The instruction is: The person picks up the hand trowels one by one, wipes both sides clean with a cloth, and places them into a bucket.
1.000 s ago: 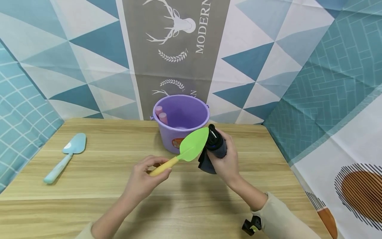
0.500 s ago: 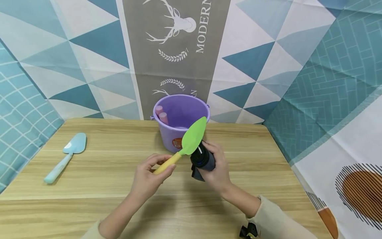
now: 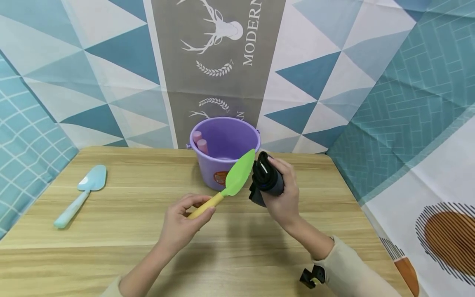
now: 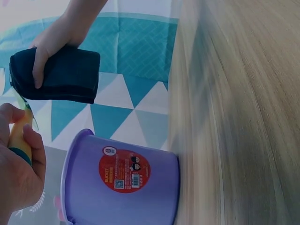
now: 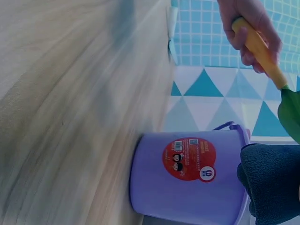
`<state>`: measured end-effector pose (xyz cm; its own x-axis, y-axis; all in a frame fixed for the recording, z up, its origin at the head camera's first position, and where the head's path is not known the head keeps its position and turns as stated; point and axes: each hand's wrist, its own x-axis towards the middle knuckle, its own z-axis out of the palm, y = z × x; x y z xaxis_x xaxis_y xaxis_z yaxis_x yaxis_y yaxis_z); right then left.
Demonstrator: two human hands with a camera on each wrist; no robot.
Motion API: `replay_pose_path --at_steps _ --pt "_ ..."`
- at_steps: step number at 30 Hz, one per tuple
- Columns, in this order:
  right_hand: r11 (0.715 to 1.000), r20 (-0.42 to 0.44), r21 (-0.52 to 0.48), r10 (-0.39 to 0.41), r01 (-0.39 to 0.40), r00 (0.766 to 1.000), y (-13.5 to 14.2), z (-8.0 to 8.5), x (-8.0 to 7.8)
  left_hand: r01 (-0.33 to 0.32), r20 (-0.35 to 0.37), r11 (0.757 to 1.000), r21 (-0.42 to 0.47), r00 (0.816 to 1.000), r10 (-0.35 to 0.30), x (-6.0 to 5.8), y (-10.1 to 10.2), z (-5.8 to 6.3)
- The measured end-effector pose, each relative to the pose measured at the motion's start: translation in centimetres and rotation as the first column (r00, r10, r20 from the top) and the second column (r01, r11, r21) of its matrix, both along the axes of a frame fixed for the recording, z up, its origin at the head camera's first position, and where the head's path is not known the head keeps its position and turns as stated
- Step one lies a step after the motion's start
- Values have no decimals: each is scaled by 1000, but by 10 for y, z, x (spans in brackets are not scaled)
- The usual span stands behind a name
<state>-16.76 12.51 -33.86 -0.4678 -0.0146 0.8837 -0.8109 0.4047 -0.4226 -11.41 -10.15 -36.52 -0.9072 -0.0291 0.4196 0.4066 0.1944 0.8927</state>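
My left hand (image 3: 185, 222) grips the yellow handle of a toy trowel (image 3: 239, 173) with a green blade, held up over the table. The blade points up and right, its tip overlapping the bucket's rim in the head view. In my right hand (image 3: 283, 194) is a folded dark cloth (image 3: 265, 177), like a small towel, gripped between thumb and fingers. The cloth is close beside the trowel's tip. Behind both hands stands a purple bucket (image 3: 209, 173) with a red label; two pink cylinders (image 3: 202, 145) lean inside it. The right wrist view shows the cloth (image 5: 272, 183) near the green blade (image 5: 290, 112).
A light blue trowel (image 3: 83, 194) lies on the left of the wooden table (image 3: 133, 214). Patterned cloth hangings (image 3: 126, 62) rise behind the table and at both sides. A small black device (image 3: 313, 276) sits by the right sleeve.
My right hand and the cloth moved left and down against the trowel blade, then back up and right. The trowel turned a little in my left hand.
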Motion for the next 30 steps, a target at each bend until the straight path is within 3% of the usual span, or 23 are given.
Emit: replay_pose_path --at_steps 7,13,20,25,30 --pt "1000 -78 13 4 -3 997 -9 -6 6 37 30 998 57 999 -39 1 4 2" --pt "993 -163 87 89 -76 983 -18 -17 11 46 97 993 112 994 -57 2 3 4" --pt "970 -221 229 135 -83 966 -21 -22 15 94 54 982 166 993 -105 3 1 5" --pt "985 -202 141 126 -99 971 -13 -13 9 150 6 970 190 988 -154 4 -2 4" --pt "998 -150 19 54 -51 987 -8 -1 1 191 -14 963 192 981 -192 5 -4 1"
